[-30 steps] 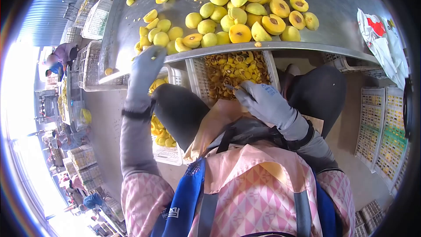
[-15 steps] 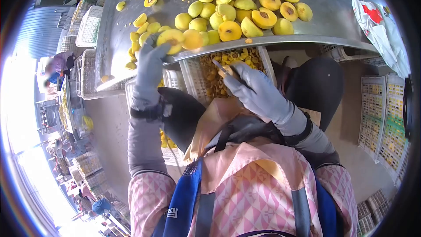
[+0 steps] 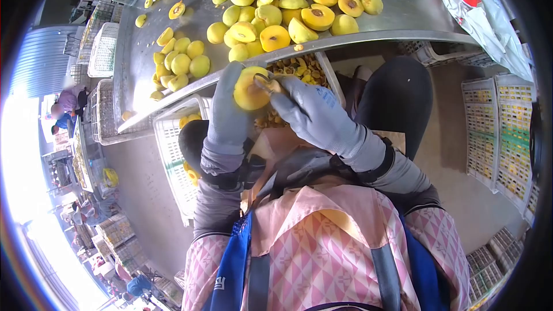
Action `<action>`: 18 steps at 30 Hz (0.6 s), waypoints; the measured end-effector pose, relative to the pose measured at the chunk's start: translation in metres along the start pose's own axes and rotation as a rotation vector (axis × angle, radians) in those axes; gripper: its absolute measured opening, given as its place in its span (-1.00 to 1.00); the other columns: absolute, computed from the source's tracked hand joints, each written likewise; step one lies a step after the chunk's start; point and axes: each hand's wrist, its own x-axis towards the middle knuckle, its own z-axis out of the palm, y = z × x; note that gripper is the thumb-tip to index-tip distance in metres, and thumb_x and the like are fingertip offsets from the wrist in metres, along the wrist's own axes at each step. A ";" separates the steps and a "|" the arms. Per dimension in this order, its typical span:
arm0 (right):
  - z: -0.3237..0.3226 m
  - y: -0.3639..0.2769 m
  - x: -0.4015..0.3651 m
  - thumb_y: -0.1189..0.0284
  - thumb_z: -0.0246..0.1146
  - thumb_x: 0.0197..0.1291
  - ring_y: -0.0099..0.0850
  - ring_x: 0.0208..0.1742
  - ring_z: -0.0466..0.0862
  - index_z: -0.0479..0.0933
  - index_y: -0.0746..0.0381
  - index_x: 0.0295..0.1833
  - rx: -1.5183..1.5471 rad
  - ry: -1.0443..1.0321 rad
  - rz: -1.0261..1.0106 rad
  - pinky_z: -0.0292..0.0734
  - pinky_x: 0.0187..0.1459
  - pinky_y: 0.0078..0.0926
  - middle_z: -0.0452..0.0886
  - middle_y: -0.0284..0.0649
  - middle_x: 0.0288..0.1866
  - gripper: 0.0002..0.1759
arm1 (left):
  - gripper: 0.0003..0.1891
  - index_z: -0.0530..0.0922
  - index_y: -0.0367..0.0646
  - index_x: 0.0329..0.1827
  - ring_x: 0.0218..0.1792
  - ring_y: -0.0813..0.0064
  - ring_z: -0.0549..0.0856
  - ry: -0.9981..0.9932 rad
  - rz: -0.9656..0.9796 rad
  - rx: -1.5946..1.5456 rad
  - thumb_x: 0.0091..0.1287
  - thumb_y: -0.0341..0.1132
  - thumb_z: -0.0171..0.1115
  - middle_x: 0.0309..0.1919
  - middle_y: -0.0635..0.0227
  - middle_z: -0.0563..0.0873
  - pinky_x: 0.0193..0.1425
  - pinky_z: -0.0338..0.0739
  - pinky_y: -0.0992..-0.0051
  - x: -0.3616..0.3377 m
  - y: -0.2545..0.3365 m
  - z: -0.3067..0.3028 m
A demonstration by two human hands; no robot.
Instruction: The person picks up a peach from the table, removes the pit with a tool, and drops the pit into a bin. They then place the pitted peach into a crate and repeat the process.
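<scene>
My left hand [image 3: 228,106], in a grey glove, holds a yellow fruit half [image 3: 251,88] with its cut face up, just in front of the table edge. My gloved right hand [image 3: 314,108] is closed round a small tool [image 3: 266,83], whose curved metal end touches the middle of the fruit half. Beneath both hands sits a crate of brownish fruit scraps [image 3: 299,70], partly hidden. On the metal table [image 3: 403,20] beyond lies a pile of halved fruit [image 3: 269,37], with a smaller group [image 3: 180,64] to its left.
A white crate [image 3: 175,164] with fruit halves stands by my left knee. White plastic bags [image 3: 484,26] hang over the table's right end. Stacked crates [image 3: 496,132] are on the right floor. People [image 3: 68,102] are at another table far left.
My left hand has moved from the table edge towards me and to the right, now with one fruit half. My right hand has brought the tool to that half. The view has shifted slightly.
</scene>
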 end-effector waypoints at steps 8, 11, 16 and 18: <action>-0.003 -0.006 0.000 0.32 0.23 0.48 0.06 -0.41 0.62 0.44 0.21 -0.07 -0.034 0.008 0.030 0.45 -0.44 -0.10 0.59 0.02 -0.40 -0.81 | -0.52 0.49 -0.29 0.20 0.02 0.29 0.67 0.305 0.061 -0.059 0.19 -0.62 0.33 0.02 0.17 0.66 0.16 0.59 0.39 0.003 0.000 0.033; 0.002 -0.005 -0.001 0.32 0.21 0.49 0.08 -0.42 0.61 0.41 0.21 -0.08 -0.047 0.072 0.002 0.44 -0.44 -0.08 0.57 0.03 -0.43 -0.81 | -0.65 0.43 -0.35 0.23 0.06 0.35 0.67 0.351 -0.010 -0.308 0.43 -0.45 0.22 0.07 0.13 0.65 0.21 0.59 0.38 0.005 0.004 0.041; 0.000 -0.014 0.001 0.33 0.18 0.51 0.10 -0.41 0.63 0.40 0.21 -0.09 -0.002 0.061 0.070 0.45 -0.44 -0.05 0.54 0.03 -0.47 -0.82 | -0.69 0.45 -0.35 0.20 -0.01 0.42 0.60 0.451 -0.085 -0.529 0.58 -0.31 -0.07 0.02 0.16 0.60 0.16 0.55 0.42 0.006 0.007 0.058; 0.002 -0.011 -0.001 0.34 0.17 0.51 0.10 -0.41 0.63 0.40 0.20 -0.09 0.021 0.054 0.059 0.46 -0.44 -0.05 0.54 0.02 -0.48 -0.83 | -0.70 0.46 -0.36 0.18 -0.02 0.42 0.60 0.453 0.039 -0.280 0.57 -0.33 -0.07 0.01 0.17 0.60 0.16 0.56 0.42 0.007 0.005 0.057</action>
